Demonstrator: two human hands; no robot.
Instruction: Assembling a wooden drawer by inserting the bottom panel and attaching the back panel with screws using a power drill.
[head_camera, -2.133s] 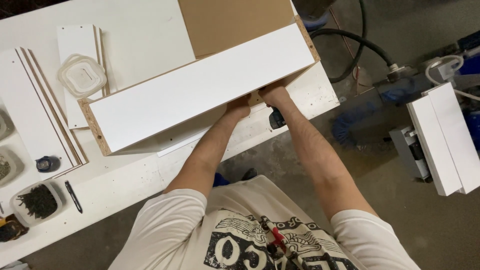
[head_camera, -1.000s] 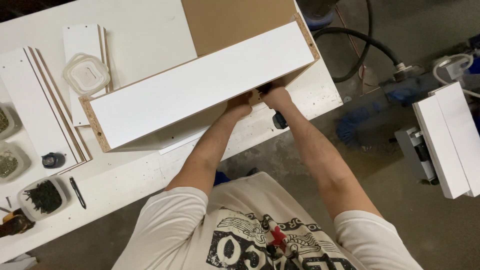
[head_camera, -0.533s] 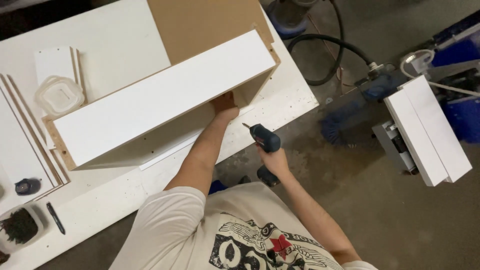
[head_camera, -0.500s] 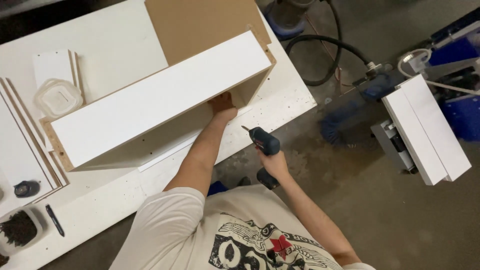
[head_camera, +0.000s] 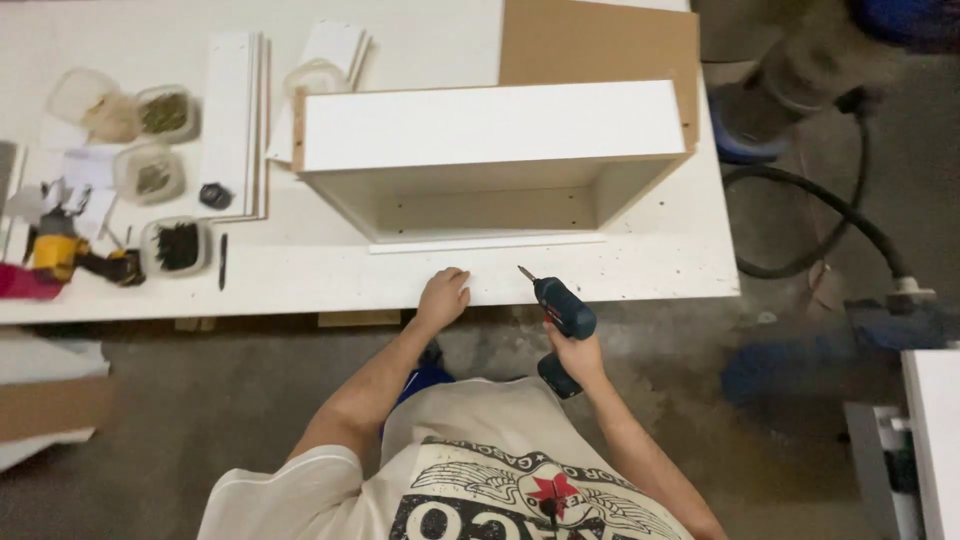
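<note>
A white open-fronted cabinet box (head_camera: 490, 155) lies on the white worktable (head_camera: 650, 265), its opening facing me and a brown back panel (head_camera: 600, 40) behind it. My left hand (head_camera: 443, 296) rests curled on the table's front edge, below the box, holding nothing. My right hand (head_camera: 575, 355) grips a blue cordless drill (head_camera: 562, 312) just off the table edge, its bit pointing up-left toward the box.
Loose white panels (head_camera: 235, 120) lie left of the box. Several plastic tubs of screws (head_camera: 165, 170), a pen (head_camera: 222, 260) and a yellow tool (head_camera: 60, 255) sit at the far left. A black hose (head_camera: 850, 220) and a white cabinet (head_camera: 935, 440) are on the floor to the right.
The view swung so the box now faces me squarely. My left hand left the box's corner and dropped to the table edge. My right hand, which took up the drill, holds it near the edge.
</note>
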